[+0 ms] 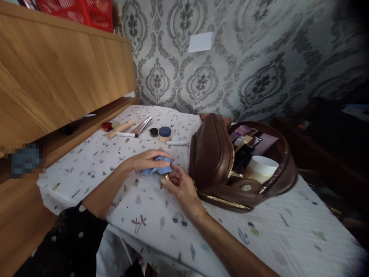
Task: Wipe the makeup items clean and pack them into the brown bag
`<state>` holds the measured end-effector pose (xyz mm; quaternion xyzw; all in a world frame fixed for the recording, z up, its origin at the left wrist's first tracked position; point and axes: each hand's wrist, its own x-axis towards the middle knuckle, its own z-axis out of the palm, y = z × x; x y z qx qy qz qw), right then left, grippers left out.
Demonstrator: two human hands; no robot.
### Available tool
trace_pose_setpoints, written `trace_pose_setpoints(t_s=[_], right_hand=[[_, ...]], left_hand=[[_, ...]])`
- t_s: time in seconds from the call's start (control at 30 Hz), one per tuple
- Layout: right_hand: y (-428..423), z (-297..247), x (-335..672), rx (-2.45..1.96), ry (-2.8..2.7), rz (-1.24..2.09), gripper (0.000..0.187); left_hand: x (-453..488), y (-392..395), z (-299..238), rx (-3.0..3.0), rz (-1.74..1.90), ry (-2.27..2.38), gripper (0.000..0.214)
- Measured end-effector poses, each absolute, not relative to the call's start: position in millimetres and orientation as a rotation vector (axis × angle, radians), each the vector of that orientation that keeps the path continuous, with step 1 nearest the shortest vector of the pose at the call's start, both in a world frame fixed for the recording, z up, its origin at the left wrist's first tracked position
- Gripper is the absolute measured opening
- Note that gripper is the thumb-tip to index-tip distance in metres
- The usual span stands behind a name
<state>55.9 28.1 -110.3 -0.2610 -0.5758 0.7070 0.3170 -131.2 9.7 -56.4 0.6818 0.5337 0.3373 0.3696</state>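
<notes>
Low over the cloth-covered table, my left hand (148,159) is closed on a crumpled blue cloth (157,169). My right hand (184,188) meets it from the right, its fingers pinching a small gold-coloured item (165,177) against the cloth. Most of that item is hidden, so its kind does not show. Just right of my hands stands a brown leather makeup bag (211,150) with its zipped top open. Inside it are a white round jar (262,167), a pinkish flat box (265,144) and several smaller cosmetics.
Behind my hands lie a white pen-like tube (177,143), a blue-lidded jar (165,133), a small black pot (153,132), a pink squeeze tube (143,125) and a beige tube (125,125). A wooden cabinet (66,65) borders the left; a patterned wall (173,84) closes the back.
</notes>
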Motion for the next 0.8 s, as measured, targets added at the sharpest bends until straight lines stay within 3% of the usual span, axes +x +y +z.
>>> trace_pose_setpoints(t_s=[0.1,0.23,0.37,0.5,0.6,0.8], right_hand=[[27.3,-113.2,54.6,-0.741,-1.51,1.775,0.064],[25.1,-114.0,53.0,-0.728,-1.519,1.75,0.06],[23.2,-112.5,53.5,-0.757,-1.574,1.603,0.044],[22.2,-111.5,56.1,-0.772,-1.696,1.461,0.027],[22.2,-111.8,57.2,-0.787,-1.733,1.415,0.028],[25.4,-113.5,57.4,-0.776,-1.686,1.455,0.035]], left_hand=[[-125.7,10.0,-60.6,1.839,0.804,1.36,0.035],[-117.4,12.8,-73.5,1.706,0.994,1.462,0.03],[-120.7,13.0,-73.0,1.511,1.165,1.487,0.033],[-126.5,12.3,-65.1,1.549,0.99,1.401,0.035],[-126.5,13.9,-68.5,1.584,0.92,1.347,0.031],[-121.1,15.7,-80.1,1.332,1.21,1.322,0.032]])
